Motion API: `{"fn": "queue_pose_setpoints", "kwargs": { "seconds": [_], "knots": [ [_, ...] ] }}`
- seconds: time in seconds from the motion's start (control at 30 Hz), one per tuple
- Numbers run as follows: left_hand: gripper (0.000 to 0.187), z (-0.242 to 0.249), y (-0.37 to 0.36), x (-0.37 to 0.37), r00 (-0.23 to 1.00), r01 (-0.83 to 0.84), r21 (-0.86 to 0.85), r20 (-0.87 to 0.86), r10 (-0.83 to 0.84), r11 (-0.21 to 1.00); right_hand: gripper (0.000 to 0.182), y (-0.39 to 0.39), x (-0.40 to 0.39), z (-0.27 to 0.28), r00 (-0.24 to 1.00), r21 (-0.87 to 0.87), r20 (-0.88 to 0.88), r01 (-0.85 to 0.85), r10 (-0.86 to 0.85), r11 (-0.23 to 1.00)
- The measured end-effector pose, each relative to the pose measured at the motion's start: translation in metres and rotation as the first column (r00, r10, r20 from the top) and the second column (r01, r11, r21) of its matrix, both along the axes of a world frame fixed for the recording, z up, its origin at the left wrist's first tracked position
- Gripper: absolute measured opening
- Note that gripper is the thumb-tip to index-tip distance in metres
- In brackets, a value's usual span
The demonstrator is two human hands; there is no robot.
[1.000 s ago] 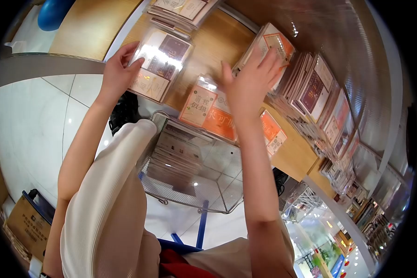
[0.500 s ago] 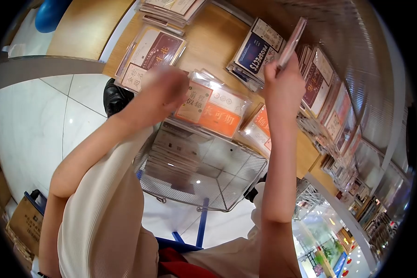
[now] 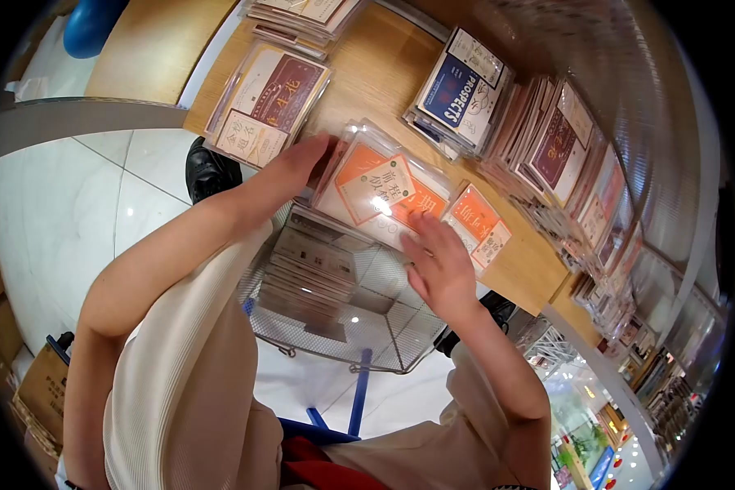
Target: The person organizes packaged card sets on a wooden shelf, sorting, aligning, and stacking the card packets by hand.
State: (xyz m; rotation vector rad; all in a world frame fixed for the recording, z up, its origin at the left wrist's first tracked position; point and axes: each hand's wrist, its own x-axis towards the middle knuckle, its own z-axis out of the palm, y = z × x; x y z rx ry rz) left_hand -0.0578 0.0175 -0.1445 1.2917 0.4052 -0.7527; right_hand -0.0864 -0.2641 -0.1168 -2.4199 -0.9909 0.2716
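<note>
Your left hand (image 3: 298,163) lies with its fingers stretched out flat against the left edge of the orange packet stack (image 3: 380,194), touching the clear wrapper without gripping it. Your right hand (image 3: 439,265) is spread, fingers apart, with the fingertips (image 3: 420,222) resting on the near right corner of the same stack. Between your 2 hands the stack sits flat on the wooden bench (image 3: 376,77), close to its near edge, tilted slightly relative to that edge; its top packet shows an orange cover with a pale label and glare on the plastic.

Just to the right of the stack, touching or nearly touching it, lies a smaller orange packet (image 3: 478,224), also flat on the bench. To the left, past your left hand, a maroon and cream packet pile (image 3: 269,102) rests at the bench edge. Farther back sits a blue packet pile (image 3: 461,90), and beside it a long row of upright packets (image 3: 567,155) leans along the back of the bench. Another low pile (image 3: 302,16) lies at the far left corner.

Below the bench edge, right under your hands, a wire basket (image 3: 384,331) holds a pile of wrapped packets (image 3: 306,273) against its left side. A dark shoe (image 3: 208,167) shows on the white tiled floor (image 3: 65,212) beside the basket.
</note>
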Motion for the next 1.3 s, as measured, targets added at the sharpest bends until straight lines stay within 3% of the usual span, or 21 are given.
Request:
{"fn": "queue_pose_setpoints", "kwargs": {
  "seconds": [0.07, 0.13, 0.17, 0.2, 0.23, 0.3, 0.33, 0.37, 0.4, 0.47, 0.53, 0.63, 0.67, 0.8, 0.87, 0.97, 1.07, 1.13, 1.23, 1.27, 1.3],
  "knots": [
    [0.051, 0.011, -0.003, 0.008, 0.997, 0.067, 0.043, -0.053, -0.065, 0.997, 0.055, 0.009, 0.001, -0.002, 0.956, 0.065, -0.069, 0.289, -0.284, 0.955],
    [0.047, 0.019, -0.007, 0.011, 0.987, 0.158, 0.192, -0.017, -0.158, 0.969, 0.057, 0.021, 0.013, 0.000, 0.906, 0.117, -0.087, 0.422, -0.414, 0.899],
    [0.047, 0.021, -0.004, 0.010, 0.945, 0.092, 0.429, 0.246, -0.215, 0.898, 0.058, 0.027, 0.019, 0.002, 0.874, 0.142, -0.101, 0.485, -0.475, 0.863],
    [0.048, 0.024, 0.000, 0.010, 0.823, -0.042, 0.618, 0.467, -0.324, 0.785, 0.060, 0.032, 0.026, 0.007, 0.903, 0.132, -0.019, 0.428, -0.429, 0.894],
    [0.049, 0.025, 0.005, 0.010, 0.639, -0.224, 0.731, 0.610, -0.469, 0.645, 0.061, 0.040, 0.035, 0.010, 0.919, 0.182, -0.060, 0.394, -0.389, 0.901],
    [0.063, 0.023, 0.015, 0.017, 0.633, -0.337, 0.821, 0.560, -0.535, 0.461, 0.063, 0.063, 0.058, 0.013, 0.945, 0.277, -0.132, 0.325, -0.299, 0.904],
    [0.070, 0.019, 0.020, 0.021, 0.634, -0.386, 0.848, 0.531, -0.563, 0.364, 0.067, 0.086, 0.069, 0.016, 0.832, 0.351, -0.451, 0.498, -0.323, 0.793],
    [0.077, 0.014, 0.024, 0.024, 0.636, -0.434, 0.862, 0.500, -0.588, 0.264, 0.067, 0.111, 0.084, 0.017, 0.744, 0.407, -0.596, 0.605, -0.302, 0.684],
    [0.091, -0.002, 0.026, 0.022, 0.682, -0.368, 0.904, 0.420, -0.599, 0.215, 0.069, 0.134, 0.102, 0.014, 0.643, 0.433, -0.724, 0.704, -0.248, 0.563],
    [0.094, -0.010, 0.025, 0.022, 0.735, -0.319, 0.937, 0.338, -0.588, 0.140, 0.071, 0.173, 0.145, -0.001, 0.600, 0.410, -0.741, 0.759, -0.301, 0.506],
    [0.096, -0.014, 0.025, 0.024, 0.768, -0.265, 0.957, 0.283, -0.574, 0.117, 0.069, 0.198, 0.179, -0.020, 0.496, 0.429, -0.863, 0.818, -0.093, 0.383],
    [0.097, -0.015, 0.025, 0.026, 0.788, -0.222, 0.972, 0.227, -0.572, 0.080, 0.055, 0.224, 0.202, -0.048, 0.360, 0.401, -0.912, 0.883, 0.200, 0.242],
    [0.098, -0.016, 0.024, 0.028, 0.788, -0.204, 0.977, 0.205, -0.580, 0.067, 0.043, 0.232, 0.206, -0.054, 0.397, 0.426, -0.903, 0.881, 0.165, 0.208],
    [0.099, -0.021, 0.028, 0.032, 0.798, -0.218, 0.976, 0.172, -0.577, -0.010, 0.042, 0.252, 0.204, -0.051, 0.420, 0.459, -0.883, 0.868, 0.210, 0.189],
    [0.099, -0.022, 0.037, 0.033, 0.800, -0.225, 0.974, 0.181, -0.572, -0.007, 0.042, 0.263, 0.209, -0.057, 0.442, 0.478, -0.874, 0.859, 0.205, 0.186],
    [0.100, -0.026, 0.050, 0.035, 0.797, -0.229, 0.973, 0.170, -0.579, -0.030, 0.059, 0.268, 0.216, -0.065, 0.439, 0.485, -0.873, 0.829, 0.211, 0.280],
    [0.104, -0.028, 0.057, 0.036, 0.790, -0.259, 0.966, 0.202, -0.579, -0.016, 0.062, 0.255, 0.213, -0.060, 0.478, 0.485, -0.872, 0.808, 0.108, 0.334],
    [0.102, -0.024, 0.056, 0.035, 0.802, -0.244, 0.969, 0.179, -0.570, -0.038, 0.063, 0.227, 0.202, -0.040, 0.613, 0.465, -0.778, 0.708, -0.137, 0.531],
    [0.095, -0.017, 0.057, 0.028, 0.696, -0.395, 0.908, 0.395, -0.600, 0.139, 0.066, 0.170, 0.178, -0.025, 0.799, 0.263, -0.512, 0.496, -0.316, 0.828],
    [0.088, -0.007, 0.057, 0.021, 0.568, -0.484, 0.850, 0.486, -0.664, 0.208, 0.068, 0.148, 0.166, -0.020, 0.808, 0.226, -0.535, 0.417, -0.246, 0.880],
    [0.084, -0.005, 0.052, 0.009, 0.547, -0.424, 0.846, 0.524, -0.652, 0.324, 0.070, 0.130, 0.154, -0.014, 0.808, 0.191, -0.561, 0.337, -0.180, 0.922]
  ]
}}
